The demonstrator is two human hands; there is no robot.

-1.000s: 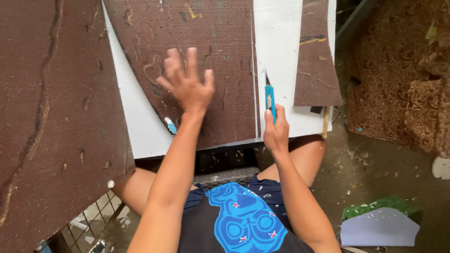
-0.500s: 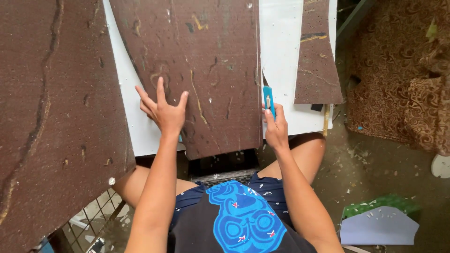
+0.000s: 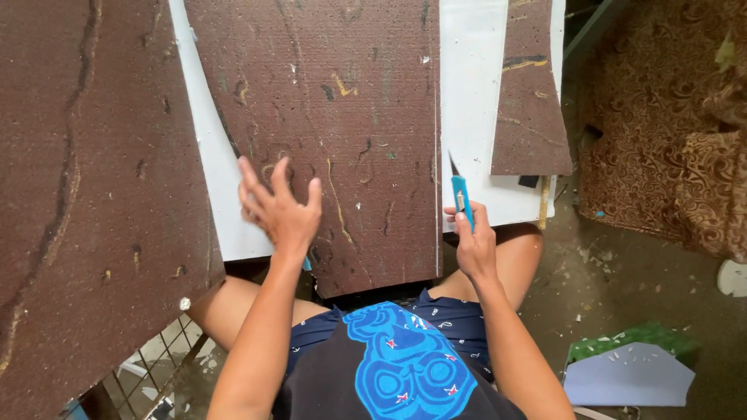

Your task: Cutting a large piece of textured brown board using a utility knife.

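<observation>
Head view, looking down over the person's lap. The left hand (image 3: 278,211) lay with fingers spread and loose, its grip open and holding nothing, over the lower left edge of the large brown sheet (image 3: 342,117). Whether the palm pressed the sheet or hovered just above it could not be told. The right hand (image 3: 473,243) had its grip closed around a blue utility knife (image 3: 461,196), blade pointing up and away from the body, the tip at the right edge of the brown sheet where it met the white board (image 3: 471,93) beneath.

The brown sheet lay flat on the white board, its near end overhanging toward the person's knees. A narrower brown strip (image 3: 531,101) lay on the same white board, to the right of the knife and apart from it. A bigger brown panel (image 3: 85,194) filled the left side of the view. Patterned brown fabric (image 3: 669,132) lay at the right, on a littered floor (image 3: 615,288). A pale paper piece (image 3: 629,377) sat at lower right.
</observation>
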